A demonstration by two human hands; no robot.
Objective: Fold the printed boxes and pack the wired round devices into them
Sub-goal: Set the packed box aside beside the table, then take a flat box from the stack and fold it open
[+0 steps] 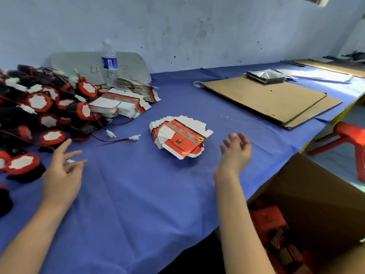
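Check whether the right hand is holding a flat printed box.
No, the right hand is open and empty, apart from the fanned stack of flat boxes on the cloth.

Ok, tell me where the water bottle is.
Head view: the water bottle stands upright at the far left, behind the stacks of flat boxes and in front of a leaning pane.

One wide-angle camera, worn on the person's head, looks forward and down from just above the near edge of the blue-covered table (pixel 138 204). It is close enough that both forearms enter from the bottom edge. The left hand (pixel 61 173) lies at eight o'clock, the right hand (pixel 236 155) at four, and the fanned stack of flat printed boxes (pixel 178 138) at centre. The wall (pixel 197 26) fills twelve o'clock, and an open carton (pixel 320 194) sits at five.
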